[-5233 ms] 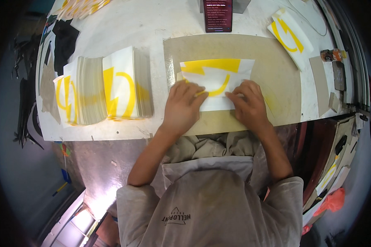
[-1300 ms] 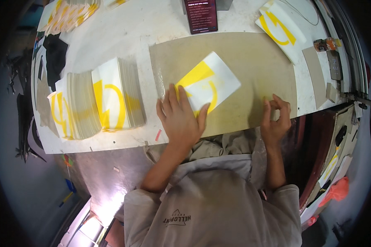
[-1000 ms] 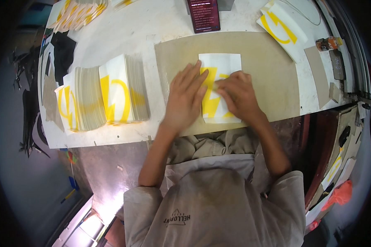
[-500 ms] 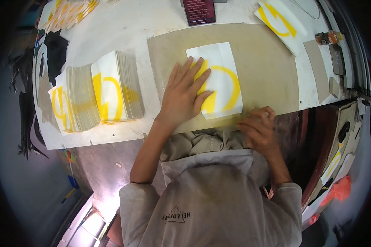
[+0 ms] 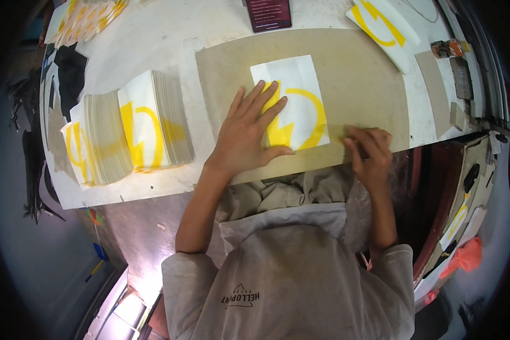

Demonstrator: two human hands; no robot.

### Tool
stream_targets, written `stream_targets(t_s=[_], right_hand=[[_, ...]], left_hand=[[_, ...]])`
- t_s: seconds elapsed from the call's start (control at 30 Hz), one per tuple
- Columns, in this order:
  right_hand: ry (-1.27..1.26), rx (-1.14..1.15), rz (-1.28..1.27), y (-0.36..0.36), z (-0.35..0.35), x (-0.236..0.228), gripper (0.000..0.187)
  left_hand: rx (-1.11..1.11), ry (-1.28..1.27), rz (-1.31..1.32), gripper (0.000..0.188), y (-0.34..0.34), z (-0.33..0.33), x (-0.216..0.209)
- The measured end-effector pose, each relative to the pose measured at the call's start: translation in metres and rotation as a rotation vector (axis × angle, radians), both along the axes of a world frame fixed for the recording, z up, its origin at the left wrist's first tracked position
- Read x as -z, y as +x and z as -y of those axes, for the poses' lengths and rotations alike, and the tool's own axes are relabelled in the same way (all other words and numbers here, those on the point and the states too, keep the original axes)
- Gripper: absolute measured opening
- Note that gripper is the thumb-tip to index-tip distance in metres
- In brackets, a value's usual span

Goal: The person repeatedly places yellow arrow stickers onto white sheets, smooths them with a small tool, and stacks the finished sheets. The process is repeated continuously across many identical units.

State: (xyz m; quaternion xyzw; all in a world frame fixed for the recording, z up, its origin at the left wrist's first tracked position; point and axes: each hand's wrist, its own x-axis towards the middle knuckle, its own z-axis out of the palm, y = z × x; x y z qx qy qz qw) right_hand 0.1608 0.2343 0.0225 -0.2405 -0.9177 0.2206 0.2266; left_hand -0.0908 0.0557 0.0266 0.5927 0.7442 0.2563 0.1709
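Left hand [image 5: 245, 135], fingers splayed, rests on white-and-yellow paper [image 5: 297, 107]; right hand [image 5: 372, 152] near it, fingers curled, cannot tell if grasping.

One flat white-and-yellow paper piece [image 5: 302, 107] on one beige rectangular mat [image 5: 365, 79]; two adjoining white-and-yellow paper stacks [image 5: 153, 124]; two bare hands [image 5: 243, 133].

Free mat [image 5: 364, 76] upper right — sheet [image 5: 298, 109], paper stacks [image 5: 137, 127] leftward

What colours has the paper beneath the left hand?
The paper is white, patterned in yellow; the head view shows it best.
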Motion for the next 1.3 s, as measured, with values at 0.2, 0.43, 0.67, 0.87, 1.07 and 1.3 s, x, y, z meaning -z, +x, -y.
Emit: stream_targets(t_s=[0.2,0.43,0.67,0.87,1.07,1.3], right_hand=[[0.218,0.336,0.095,0.023,-0.033,0.006,0.027],[0.343,0.253,-0.017,-0.05,-0.117,-0.002,0.035],[0.5,0.175,0.101,-0.05,-0.177,0.006,0.016],[0.481,0.208,-0.052,-0.034,-0.144,0.012,0.022],[0.514,0.229,-0.159,-0.02,-0.142,0.027,0.025],[0.424,0.148,-0.141,-0.047,-0.138,-0.016,0.02]], left_hand=[[0.082,0.078,-0.063,0.065,0.033,0.001,-0.01],[-0.429,0.491,0.81,0.012,0.043,0.011,-0.01],[-0.535,0.598,-0.037,0.015,-0.037,0.097,-0.121],[-0.46,-0.103,-0.436,0.029,-0.058,0.162,-0.114],[-0.63,0.133,-0.434,0.034,-0.024,0.149,-0.106],[-0.454,0.389,0.239,0.03,0.035,0.099,-0.063]])
